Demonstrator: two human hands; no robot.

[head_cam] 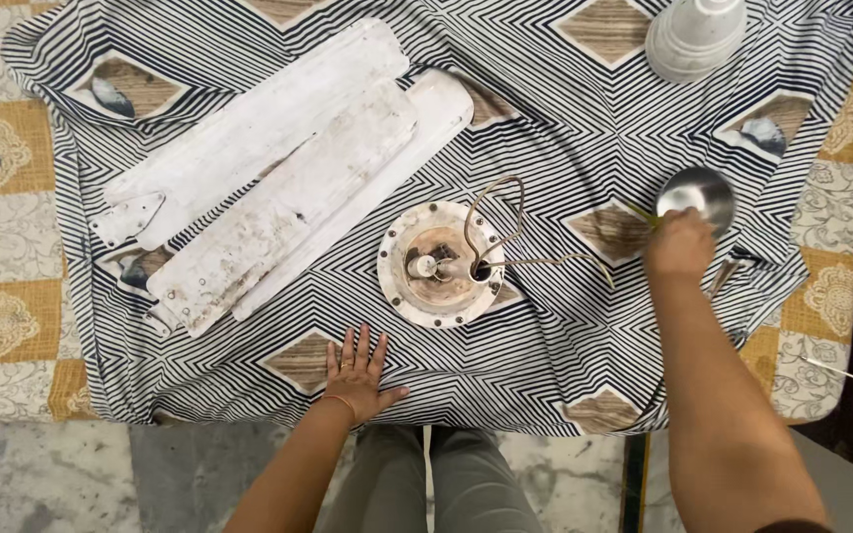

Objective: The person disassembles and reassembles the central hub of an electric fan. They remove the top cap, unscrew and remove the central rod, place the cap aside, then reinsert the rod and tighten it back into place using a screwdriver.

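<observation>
Left hand (357,370) flat and open on the striped cloth (545,118) near its front edge, right hand (680,244) closed around a small steel bowl (699,193) near the right edge, contents hidden, fan motor (439,263) mid-cloth, three white blades (278,188) toward the left edge.

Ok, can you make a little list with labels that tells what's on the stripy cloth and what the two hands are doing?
Cloth: black-and-white striped cloth over a table
Middle: round white fan motor with loose wires
Left side: three white fan blades, stacked
Top right: white ribbed cone cover
Left hand: flat on the cloth, fingers spread
Right hand: at a small shiny metal bowl
</observation>
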